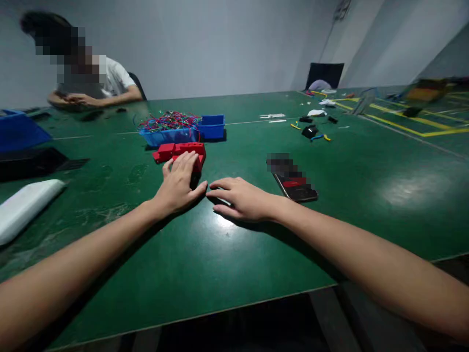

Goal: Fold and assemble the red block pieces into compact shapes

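Note:
My left hand (178, 184) reaches over the near side of some red blocks (182, 148), its fingertips at or on them and its thumb spread to the right. Whether the fingers press on the blocks is hard to tell. Just to the right, my right hand (242, 199) hovers low over or rests on the green table (220, 264), fingers apart and pointing left, with nothing in it. The two hands nearly meet at the left thumb. Beyond the red blocks stands a blue bin (169, 137) heaped with thin coloured wires (172, 120), beside a smaller blue bin (212, 128).
A phone (293, 182) lies right of my right hand. Farther back are pliers (321, 137) and small black parts (309, 131). At left are a white object (27, 205), a black tray (31, 161) and a blue bin (20, 131). A person (91, 83) sits across the table.

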{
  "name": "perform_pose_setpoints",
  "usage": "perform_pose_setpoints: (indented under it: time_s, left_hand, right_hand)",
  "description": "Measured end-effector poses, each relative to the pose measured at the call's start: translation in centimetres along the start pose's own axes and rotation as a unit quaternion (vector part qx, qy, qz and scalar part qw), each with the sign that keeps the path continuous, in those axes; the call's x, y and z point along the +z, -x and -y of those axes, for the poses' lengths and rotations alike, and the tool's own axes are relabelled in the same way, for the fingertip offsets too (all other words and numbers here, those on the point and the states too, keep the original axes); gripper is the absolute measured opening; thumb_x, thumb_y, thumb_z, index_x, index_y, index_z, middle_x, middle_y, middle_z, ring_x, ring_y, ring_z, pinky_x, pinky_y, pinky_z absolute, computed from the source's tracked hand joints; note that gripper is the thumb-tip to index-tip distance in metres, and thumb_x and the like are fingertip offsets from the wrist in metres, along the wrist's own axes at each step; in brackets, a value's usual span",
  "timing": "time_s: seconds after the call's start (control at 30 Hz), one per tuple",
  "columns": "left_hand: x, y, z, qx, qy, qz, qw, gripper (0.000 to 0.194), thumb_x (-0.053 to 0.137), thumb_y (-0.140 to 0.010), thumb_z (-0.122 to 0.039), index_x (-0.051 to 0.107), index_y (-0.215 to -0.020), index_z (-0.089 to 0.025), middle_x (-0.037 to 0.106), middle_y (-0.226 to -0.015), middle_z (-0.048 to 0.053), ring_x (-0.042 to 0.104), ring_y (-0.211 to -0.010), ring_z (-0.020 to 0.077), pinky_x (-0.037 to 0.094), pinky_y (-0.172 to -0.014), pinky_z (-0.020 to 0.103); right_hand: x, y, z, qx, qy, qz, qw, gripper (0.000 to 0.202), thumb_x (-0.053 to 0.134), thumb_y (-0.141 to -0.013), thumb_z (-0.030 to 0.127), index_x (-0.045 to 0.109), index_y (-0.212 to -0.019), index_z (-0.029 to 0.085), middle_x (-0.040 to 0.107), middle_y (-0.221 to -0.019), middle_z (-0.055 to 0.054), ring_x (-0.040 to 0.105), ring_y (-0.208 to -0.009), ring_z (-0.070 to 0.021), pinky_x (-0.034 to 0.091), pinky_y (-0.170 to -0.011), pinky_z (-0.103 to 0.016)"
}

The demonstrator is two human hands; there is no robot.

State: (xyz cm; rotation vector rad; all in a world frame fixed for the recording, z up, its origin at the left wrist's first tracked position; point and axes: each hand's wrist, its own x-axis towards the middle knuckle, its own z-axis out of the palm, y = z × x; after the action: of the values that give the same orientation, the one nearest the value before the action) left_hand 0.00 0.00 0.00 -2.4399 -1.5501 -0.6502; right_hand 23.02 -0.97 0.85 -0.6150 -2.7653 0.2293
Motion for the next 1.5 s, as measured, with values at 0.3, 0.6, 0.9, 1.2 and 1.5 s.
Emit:
perform_pose_setpoints:
  time_s: [0.3, 0.6, 0.9, 1.2, 1.5]
  left_hand:
    - [-0.4, 0.1, 0.0, 0.041, 0.009, -0.055, 0.998, 0.048, 0.052, -0.092, -0.04, 0.055, -0.133, -0.015, 0.062, -0.132, 0.017, 0.053, -0.127, 0.0343, 0.037, -0.106, 0.051]
    - [-0.5, 0.3, 0.7, 0.15, 0.095, -0.057, 0.982, 0.033, 0.057, -0.094, -0.028, 0.058, -0.124, -0.013, 0.065, -0.112, 0.013, 0.061, -0.103, 0.0238, 0.051, -0.092, 0.038]
    - [-0.8, 0.2, 0.4, 0.147, 0.073, -0.011, 0.986, 0.038, 0.056, -0.095, -0.033, 0.056, -0.128, -0.014, 0.061, -0.112, 0.014, 0.057, -0.103, 0.0262, 0.052, -0.092, 0.042]
    - [-0.6, 0.9, -2.8, 0.077, -0.006, -0.004, 0.997, 0.037, 0.053, -0.092, -0.032, 0.06, -0.12, -0.008, 0.059, -0.106, 0.017, 0.053, -0.097, 0.0302, 0.054, -0.085, 0.046]
    - [-1.2, 2.2, -7.9, 0.191, 0.108, 0.017, 0.975, 0.036, 0.055, -0.089, -0.017, 0.053, -0.125, -0.015, 0.06, -0.108, 0.013, 0.052, -0.097, 0.0256, 0.054, -0.082, 0.04]
  right_hand:
    - [-0.2, 0.5, -0.2, 0.0, 0.0, -0.008, 1.0, 0.043, 0.05, -0.102, 0.035, 0.061, -0.135, 0.012, 0.06, -0.141, -0.02, 0.058, -0.128, -0.0318, 0.047, -0.103, -0.048]
    - [-0.6, 0.3, 0.6, 0.056, 0.012, -0.013, 0.998, 0.044, 0.055, -0.099, 0.04, 0.065, -0.131, 0.012, 0.059, -0.139, -0.022, 0.059, -0.125, -0.034, 0.047, -0.1, -0.048]
    - [-0.4, 0.1, 0.7, 0.157, 0.037, -0.043, 0.986, 0.038, 0.053, -0.1, 0.037, 0.067, -0.124, 0.012, 0.063, -0.133, -0.019, 0.058, -0.123, -0.031, 0.045, -0.098, -0.044]
    - [-0.7, -0.1, -0.3, 0.257, 0.078, -0.047, 0.962, 0.032, 0.044, -0.1, 0.024, 0.069, -0.117, 0.014, 0.067, -0.123, -0.015, 0.062, -0.113, -0.0291, 0.045, -0.089, -0.04]
    - [-1.2, -0.3, -1.0, 0.241, 0.083, -0.013, 0.967, 0.031, 0.044, -0.099, 0.024, 0.069, -0.116, 0.013, 0.067, -0.125, -0.014, 0.062, -0.11, -0.0283, 0.045, -0.086, -0.038]
